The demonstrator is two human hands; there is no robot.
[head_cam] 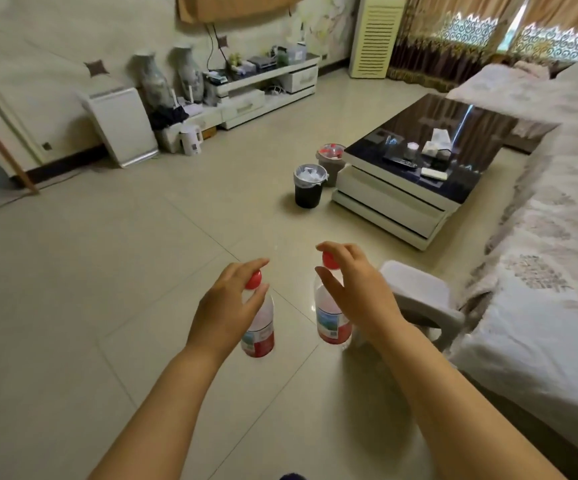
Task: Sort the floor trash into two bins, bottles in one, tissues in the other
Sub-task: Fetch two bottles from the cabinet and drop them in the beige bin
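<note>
Two clear bottles — left bottle (259, 327), right bottle (332, 317) — are pinched at the red caps by the left hand (227, 306) and right hand (356, 289), well short of the dark bin (309, 188); probably light, thin-walled — the rigid necks are judged the surest hold.

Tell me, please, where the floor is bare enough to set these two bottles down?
Bare beige tile spreads left of the left hand, and ahead up to the black tissue bin. It is crowded rightward: white plastic stool, sofa, glossy black coffee table.

Two clear plastic bottles with red caps and red labels, one (259, 332) beside the other (332, 322); two round bins, a black one (308, 194) and a grey-brown one (329, 166); two tall pale ceramic vases, left (150, 79) and right (187, 72).
</note>
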